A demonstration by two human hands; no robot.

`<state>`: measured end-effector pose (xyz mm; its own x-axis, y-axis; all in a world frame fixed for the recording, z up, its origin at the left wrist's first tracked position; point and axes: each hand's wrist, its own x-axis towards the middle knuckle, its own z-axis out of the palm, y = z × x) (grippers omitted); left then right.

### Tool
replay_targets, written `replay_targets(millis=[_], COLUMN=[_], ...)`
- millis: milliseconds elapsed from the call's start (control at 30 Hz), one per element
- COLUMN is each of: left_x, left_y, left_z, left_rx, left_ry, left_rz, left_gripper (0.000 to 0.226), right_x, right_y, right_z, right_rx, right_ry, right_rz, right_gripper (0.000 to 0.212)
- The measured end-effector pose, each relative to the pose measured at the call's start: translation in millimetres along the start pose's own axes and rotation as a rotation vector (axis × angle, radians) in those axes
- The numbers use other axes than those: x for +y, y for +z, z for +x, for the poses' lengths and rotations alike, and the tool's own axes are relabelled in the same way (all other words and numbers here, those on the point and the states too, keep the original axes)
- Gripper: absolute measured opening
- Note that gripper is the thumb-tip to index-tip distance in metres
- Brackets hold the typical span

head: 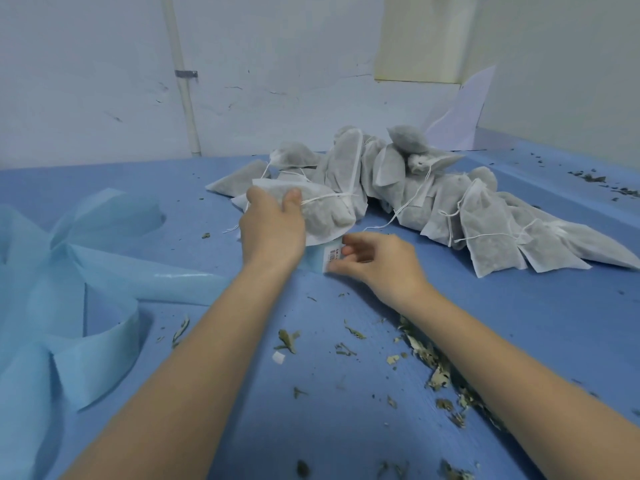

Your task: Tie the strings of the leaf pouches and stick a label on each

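Left hand (272, 228) is gripping a leaf pouch (322, 211) at its near-left edge, thumb on top. Right hand (375, 263) is pinching a label (333, 255) just near of that pouch. Pouch pile (450, 199) is sitting far right on the blue table (346, 393).
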<state>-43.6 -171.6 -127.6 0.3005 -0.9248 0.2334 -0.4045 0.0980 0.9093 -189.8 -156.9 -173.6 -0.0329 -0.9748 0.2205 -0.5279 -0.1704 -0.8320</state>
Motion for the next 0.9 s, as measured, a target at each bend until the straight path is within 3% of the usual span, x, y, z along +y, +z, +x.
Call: replay_targets(millis=[333, 567, 667, 900], left_x=[0.5, 0.0, -1.5, -3.8], left_y=[5.5, 5.2, 3.7, 3.8], left_z=[-5.6, -4.1, -0.8, 1.5], left_rx=[0.008, 0.017, 0.006, 0.002], left_ry=[0.039, 0.022, -0.003, -0.015], left_rz=[0.044, 0.053, 0.030, -0.005], left_gripper=[0.038, 0.039, 0.040, 0.042], right_x=[0.0, -2.0, -0.9, 0.4], right_y=[6.7, 6.9, 4.7, 4.2], right_z=[3.9, 5.7, 7.0, 6.6], right_rx=[0.175, 0.150, 0.094, 0.167], right_ry=[-0.040, -0.024, -0.003, -0.020], right_rz=[-0.092, -0.033, -0.003, -0.006], right_gripper=[0.014, 0.017, 0.036, 0.018])
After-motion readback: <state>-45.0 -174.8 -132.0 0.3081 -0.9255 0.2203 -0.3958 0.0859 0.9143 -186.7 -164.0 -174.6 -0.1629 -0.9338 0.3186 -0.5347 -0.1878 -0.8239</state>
